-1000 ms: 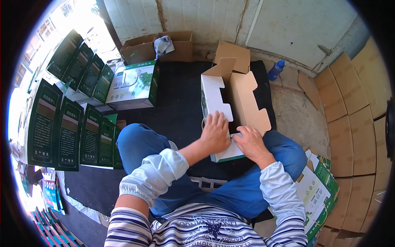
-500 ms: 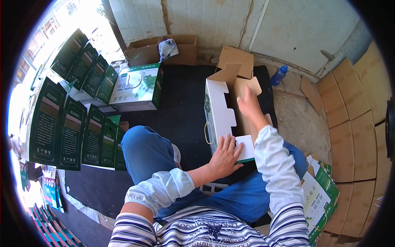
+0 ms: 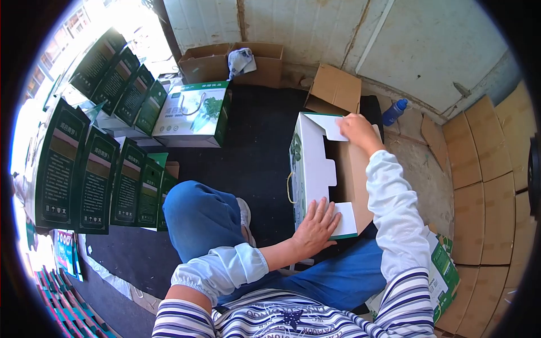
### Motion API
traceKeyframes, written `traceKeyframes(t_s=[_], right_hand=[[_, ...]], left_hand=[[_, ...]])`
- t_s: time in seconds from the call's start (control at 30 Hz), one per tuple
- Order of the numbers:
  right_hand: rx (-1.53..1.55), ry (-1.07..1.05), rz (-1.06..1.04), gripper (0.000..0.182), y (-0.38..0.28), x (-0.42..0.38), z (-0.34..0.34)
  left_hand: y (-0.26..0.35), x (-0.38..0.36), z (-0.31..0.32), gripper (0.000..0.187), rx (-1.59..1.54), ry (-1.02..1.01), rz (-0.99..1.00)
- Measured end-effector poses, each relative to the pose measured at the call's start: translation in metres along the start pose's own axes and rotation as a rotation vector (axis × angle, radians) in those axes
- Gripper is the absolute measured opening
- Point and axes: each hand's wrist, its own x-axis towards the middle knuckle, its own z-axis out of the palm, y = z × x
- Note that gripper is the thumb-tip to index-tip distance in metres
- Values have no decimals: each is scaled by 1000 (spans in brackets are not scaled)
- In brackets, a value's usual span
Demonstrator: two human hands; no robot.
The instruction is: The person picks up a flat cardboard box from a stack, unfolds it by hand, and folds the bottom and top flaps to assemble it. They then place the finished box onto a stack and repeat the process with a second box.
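Observation:
A white and green carton (image 3: pixel 314 163) lies before my knees, its long opening facing up and its brown inside showing. My left hand (image 3: pixel 317 229) rests with fingers spread on the white end flap nearest me. At the far end my right hand (image 3: pixel 359 133) has its fingers closed at the edge of the other white end flap (image 3: pixel 327 125), which is folded inward. A yellow cord handle (image 3: pixel 291 188) hangs on the carton's left side.
Rows of green printed cartons (image 3: pixel 62 169) stand at the left, beside a finished-looking box (image 3: pixel 191 115). Open brown boxes (image 3: pixel 256 63), a cardboard piece (image 3: pixel 336 89) and a blue bottle (image 3: pixel 394 112) are farther back. Brown cartons (image 3: pixel 490 169) are stacked right.
My right hand has moved from inside the opening to the carton's far end, where the flap is now folded in. My left hand stays on the near flap.

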Motion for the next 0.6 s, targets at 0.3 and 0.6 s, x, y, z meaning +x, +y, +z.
traceKeyframes(t_s=[0.3, 0.6], right_hand=[[-273, -58, 131, 35, -18, -23, -21], [61, -316, 444, 32, 54, -42, -17]], left_hand=[[-6, -12, -19, 69, 117, -147, -17], [-102, -24, -41, 42, 346, 40, -352]])
